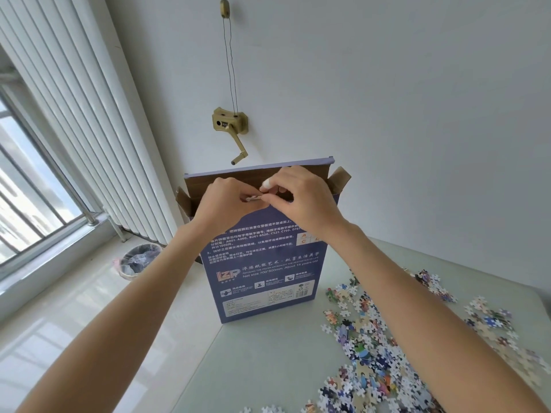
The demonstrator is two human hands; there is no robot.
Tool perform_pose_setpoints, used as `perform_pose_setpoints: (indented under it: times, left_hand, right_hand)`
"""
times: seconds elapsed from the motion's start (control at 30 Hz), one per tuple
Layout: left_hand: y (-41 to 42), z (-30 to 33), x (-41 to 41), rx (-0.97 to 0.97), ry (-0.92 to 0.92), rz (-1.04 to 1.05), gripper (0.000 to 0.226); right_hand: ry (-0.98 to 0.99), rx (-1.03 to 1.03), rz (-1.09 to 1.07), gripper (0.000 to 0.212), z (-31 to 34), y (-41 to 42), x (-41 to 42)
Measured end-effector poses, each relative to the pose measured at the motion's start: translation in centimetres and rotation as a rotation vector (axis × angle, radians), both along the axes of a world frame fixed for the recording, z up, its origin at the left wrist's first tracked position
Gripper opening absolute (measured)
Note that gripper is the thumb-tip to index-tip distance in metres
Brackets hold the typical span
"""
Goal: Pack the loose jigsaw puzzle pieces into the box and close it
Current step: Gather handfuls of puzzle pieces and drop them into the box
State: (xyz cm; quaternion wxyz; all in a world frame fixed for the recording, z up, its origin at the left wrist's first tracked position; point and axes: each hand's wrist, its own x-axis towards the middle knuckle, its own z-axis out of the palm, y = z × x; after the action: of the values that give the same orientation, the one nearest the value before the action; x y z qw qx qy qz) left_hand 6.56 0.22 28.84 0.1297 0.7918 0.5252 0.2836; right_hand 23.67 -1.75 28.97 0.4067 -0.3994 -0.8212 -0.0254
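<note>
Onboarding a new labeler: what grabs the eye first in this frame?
Both hands, left hand and right hand, pinch puzzle pieces over the open top of the blue box standing upright at the table's far edge. Loose puzzle pieces sprawl across the table's right side.

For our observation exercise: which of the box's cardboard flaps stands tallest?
The long back flap, purple-edged, rising behind both hands; the side flaps are short and splay outward.

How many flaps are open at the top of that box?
3: a big lid flap standing at the back, a small side flap on the left and another on the right. The hands may hide a fourth.
</note>
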Motion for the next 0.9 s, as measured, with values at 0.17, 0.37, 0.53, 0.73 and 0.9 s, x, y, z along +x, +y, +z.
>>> perform_pose_setpoints:
  times: [0.17,0.37,0.53,0.73,0.9]
  left_hand:
    - [0.0,0.1,0.0,0.005,0.013,0.007,0.017]
    - [-0.6,0.1,-0.7,-0.013,-0.061,-0.014,0.020]
    - [-1.3,-0.2,-1.1,0.096,-0.012,-0.045,0.018]
    - [-1.6,-1.0,-0.6,0.053,0.111,-0.058,0.029]
    - [-2.0,-1.6,0.8,0.101,0.074,-0.012,0.023]
  right_hand:
    - [-0.050,-0.008,-0.036,0.008,-0.3,0.8,-0.9]
    - [-0.035,-0.047,-0.247,0.007,-0.7,1.3,1.7]
    - [-0.082,0.063,-0.317,0.012,-0.9,1.0,3.3]
    - [-0.072,-0.041,-0.341,0.018,-1.7,0.5,6.8]
    - [-0.245,-0.191,-0.343,0.029,-3.4,0.1,8.2]
